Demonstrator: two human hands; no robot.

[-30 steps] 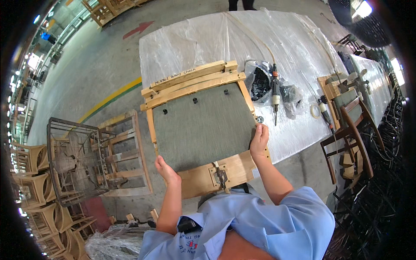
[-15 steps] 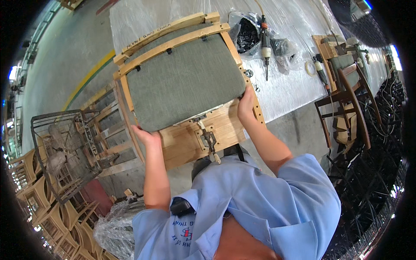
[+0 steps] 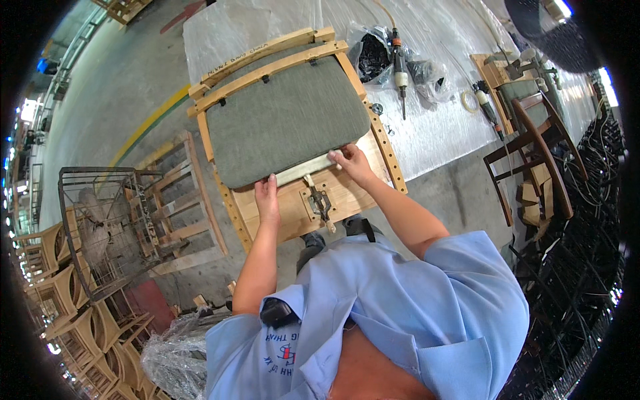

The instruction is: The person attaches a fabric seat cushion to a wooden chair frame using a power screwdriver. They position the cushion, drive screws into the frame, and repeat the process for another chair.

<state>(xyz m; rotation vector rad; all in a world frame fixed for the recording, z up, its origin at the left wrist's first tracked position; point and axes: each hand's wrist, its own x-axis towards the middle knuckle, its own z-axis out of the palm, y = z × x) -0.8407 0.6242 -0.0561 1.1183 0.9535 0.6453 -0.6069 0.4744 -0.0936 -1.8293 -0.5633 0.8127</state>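
A grey-green padded seat panel [image 3: 287, 120] lies in a wooden jig [image 3: 389, 155], its far edge against a curved wooden rail [image 3: 287, 75]. Along its near edge runs a pale, cream-coloured bar [image 3: 303, 169]. My right hand [image 3: 353, 165] is closed on the bar's right end, thumb and fingers pinching it. At the bar's left end, my left hand [image 3: 267, 201] has its fingertips at the bar and the panel edge; part of its grip is hidden. Between my forearms a metal toggle clamp [image 3: 321, 203] is fixed to the jig's wooden board.
To the right, a power screwdriver [image 3: 400, 70] and plastic bags [image 3: 373, 53] lie on a plastic-covered table [image 3: 427, 143]. A dark wooden chair frame [image 3: 533, 153] stands further right. At left are a wire cage cart [image 3: 107, 233], a pallet [image 3: 187, 200] and stacked chair parts [image 3: 87, 333].
Both hands have moved inward from the panel's sides to its near edge. The pale bar now shows there between them. The jig appears slightly shifted in view.
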